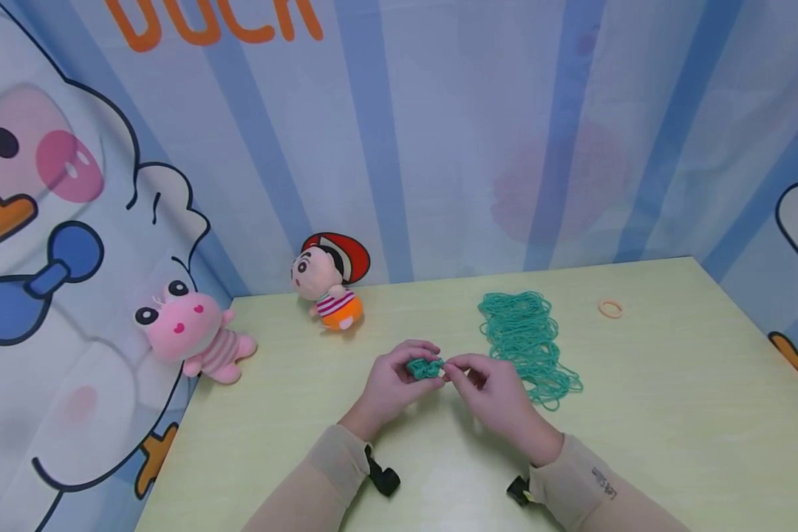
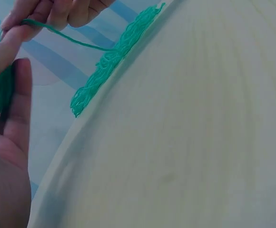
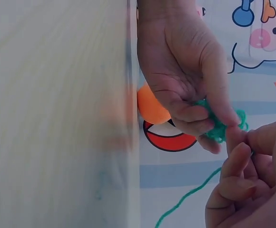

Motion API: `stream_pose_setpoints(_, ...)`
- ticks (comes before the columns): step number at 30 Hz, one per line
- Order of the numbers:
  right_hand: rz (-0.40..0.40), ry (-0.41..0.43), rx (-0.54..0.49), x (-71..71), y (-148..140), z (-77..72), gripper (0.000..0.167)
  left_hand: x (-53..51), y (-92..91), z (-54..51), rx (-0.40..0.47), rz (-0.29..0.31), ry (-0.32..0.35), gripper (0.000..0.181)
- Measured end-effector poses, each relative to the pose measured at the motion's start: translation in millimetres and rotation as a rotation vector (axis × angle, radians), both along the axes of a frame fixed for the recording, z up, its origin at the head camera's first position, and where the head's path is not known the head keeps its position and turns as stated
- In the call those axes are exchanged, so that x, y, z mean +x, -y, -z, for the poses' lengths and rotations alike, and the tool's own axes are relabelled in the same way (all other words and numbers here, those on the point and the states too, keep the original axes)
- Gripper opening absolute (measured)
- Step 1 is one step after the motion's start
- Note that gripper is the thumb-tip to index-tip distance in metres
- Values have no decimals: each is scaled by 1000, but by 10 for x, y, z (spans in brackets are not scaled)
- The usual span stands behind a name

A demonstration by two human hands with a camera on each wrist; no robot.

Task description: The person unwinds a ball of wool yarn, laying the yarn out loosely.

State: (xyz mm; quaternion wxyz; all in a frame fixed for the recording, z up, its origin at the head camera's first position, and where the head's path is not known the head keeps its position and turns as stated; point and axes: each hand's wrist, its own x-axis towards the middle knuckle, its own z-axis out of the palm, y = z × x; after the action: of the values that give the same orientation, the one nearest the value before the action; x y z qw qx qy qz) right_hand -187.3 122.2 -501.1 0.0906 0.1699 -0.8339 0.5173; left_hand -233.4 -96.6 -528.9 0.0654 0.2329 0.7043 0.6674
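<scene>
A small bundle of green yarn (image 1: 424,368) sits in my left hand (image 1: 394,386), its fingers and thumb curled round it. Beside it my right hand (image 1: 495,395) pinches a strand of the yarn between thumb and forefinger, the fingertips of both hands meeting. In the left wrist view, a single green strand (image 2: 71,39) runs from the right hand to the loose yarn. That loose green yarn (image 1: 520,336) lies in looped rows on the table behind the right hand. The right wrist view shows the bundle (image 3: 219,124) partly covered by the left fingers.
A pink plush toy (image 1: 196,329) lies at the table's left edge. A plush doll with a red cap (image 1: 332,284) sits at the back. An orange-pink ring (image 1: 609,309) lies right of the loose yarn. A printed curtain (image 1: 452,148) hangs behind the pale table (image 1: 672,414).
</scene>
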Motion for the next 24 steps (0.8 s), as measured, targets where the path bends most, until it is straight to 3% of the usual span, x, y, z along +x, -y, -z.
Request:
stream_pose_setpoints(5, 33, -38, 13, -4, 0, 14, 15, 2, 5, 19, 72, 33, -33, 16)
stream_pose_setpoints(9, 70, -75, 18, -1, -3, 8, 12, -5, 14, 17, 131, 3, -28, 16)
stream_pose_setpoints(16, 105, -98, 38, 0, -10, -21, 12, -2, 25, -11, 180, -62, 78, 18)
stream_pose_setpoints(20, 140, -109, 66, -8, -33, -47, 13, -6, 28, -25, 174, -84, 88, 17)
stream_pose_setpoints(24, 187, -131, 53, -24, -62, -53, 11, -24, 26, -11, 85, -99, 63, 33)
